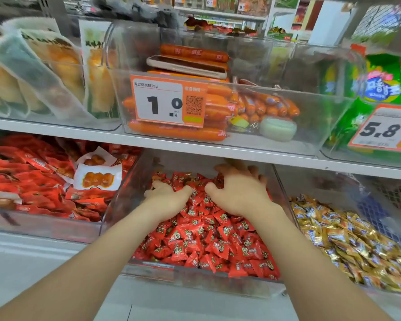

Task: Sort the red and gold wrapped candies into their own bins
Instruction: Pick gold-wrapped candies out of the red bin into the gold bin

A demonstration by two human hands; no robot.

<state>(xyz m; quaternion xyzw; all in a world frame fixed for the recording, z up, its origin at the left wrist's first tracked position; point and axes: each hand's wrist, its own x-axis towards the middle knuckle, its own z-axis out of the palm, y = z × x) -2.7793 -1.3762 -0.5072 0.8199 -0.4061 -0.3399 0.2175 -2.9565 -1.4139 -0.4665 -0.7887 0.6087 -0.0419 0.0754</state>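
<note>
Red candies [208, 239] fill the clear middle bin [195, 280]; both hands are in it, at the back of the heap.

Left hand [167, 196]: palm down, fingers curled into the pile, tips buried. Can't tell if it's gripping anything.

Right hand [240, 195]: just beside the left, thumbs nearly meeting. Fingers splayed and bent over the heap, reaching further back. Blurred, so can't tell whether any candy is caught under them.

Gold candies [347, 242] sit to the right of the right hand in the neighbouring bin [315, 184], with a clear wall between the two piles. No gold pieces visible among the red near the hands. Some darker wrappers sit at the back just beyond the fingers, too blurred to identify.

Left of the left hand: bin of red snack packets [33, 181], a couple of white-edged ones on top.

Above both hands: shelf board [195, 147], then a clear bin of orange sausages [178, 133] with price tag [169, 100] reading 1.0 and a phone [188, 64] lying flat on top. Up and right of the right hand: green bags [380, 77], tag [384, 130] reading 5.8.
</note>
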